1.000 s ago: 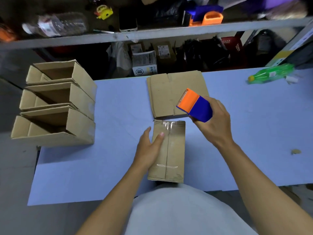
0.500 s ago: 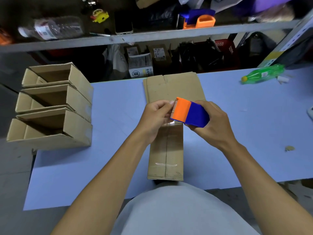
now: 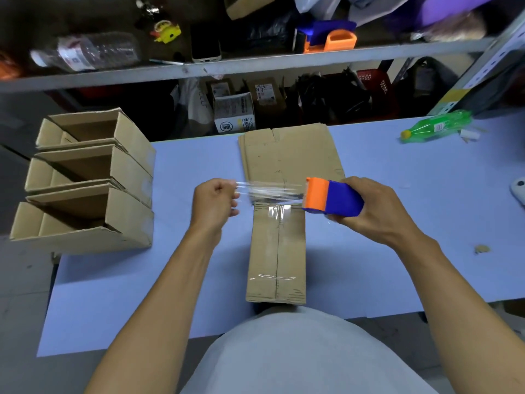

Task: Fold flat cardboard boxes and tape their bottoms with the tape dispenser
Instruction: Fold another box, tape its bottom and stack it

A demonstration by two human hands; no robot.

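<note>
A: Hands status?

B: My right hand (image 3: 377, 211) grips the tape dispenser (image 3: 332, 198); my left hand (image 3: 216, 201) is curled, pinching the free end of the clear tape (image 3: 270, 191). The strip is stretched L-R between them, above the tabletop (image 3: 397, 265).

A: And the box?

B: The folded box (image 3: 277, 251) sits just under and nearer me than the strip, long axis running away from me, seam down the middle. So tape lies crosswise to the seam. Both hands abt equally near the far end; right is a bit closer.

A: Next?

B: Prob turn the strip along the seam, then lower it.
</note>
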